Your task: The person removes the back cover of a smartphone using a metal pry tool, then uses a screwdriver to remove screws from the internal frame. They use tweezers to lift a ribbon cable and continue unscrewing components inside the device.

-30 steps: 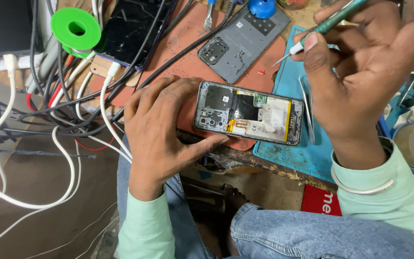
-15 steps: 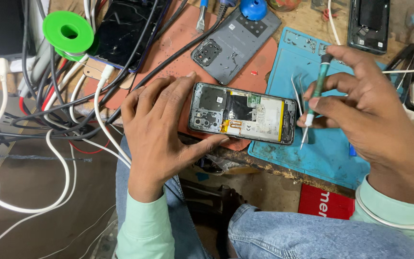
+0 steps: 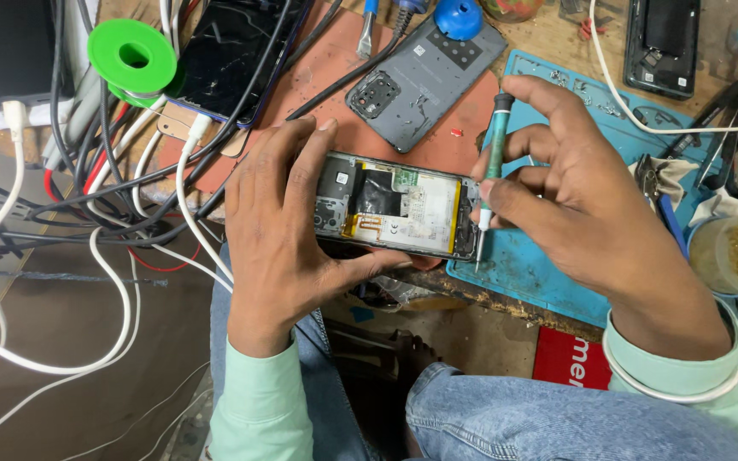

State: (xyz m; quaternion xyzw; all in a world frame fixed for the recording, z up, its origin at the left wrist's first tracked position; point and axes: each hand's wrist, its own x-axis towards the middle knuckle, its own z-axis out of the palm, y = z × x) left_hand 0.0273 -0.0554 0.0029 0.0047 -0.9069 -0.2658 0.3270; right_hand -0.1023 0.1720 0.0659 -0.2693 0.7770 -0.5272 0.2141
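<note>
While the left hand (image 3: 279,226) is gripping the opened, backless black smartphone (image 3: 395,205) at the counter's (image 3: 506,294) near edge, the right hand (image 3: 587,201) is pinching a slim green screwdriver (image 3: 490,162). Its tip is touching the phone's right end.

I sit at a phone repair bench, a cluttered small workshop. The scarred wooden benchtop (image 3: 548,38) carries a blue silicone repair mat (image 3: 548,282) and a reddish-brown work pad (image 3: 318,68). Around me lie a grey phone back cover (image 3: 424,81), a cracked black phone (image 3: 224,60) and another opened black handset (image 3: 664,43). A green solder spool (image 3: 132,57) sits among tangled black and white cables (image 3: 96,213). In front of me lies an opened phone with its circuit boards bare (image 3: 395,205), a slim green screwdriver (image 3: 493,149) at its edge.
</note>
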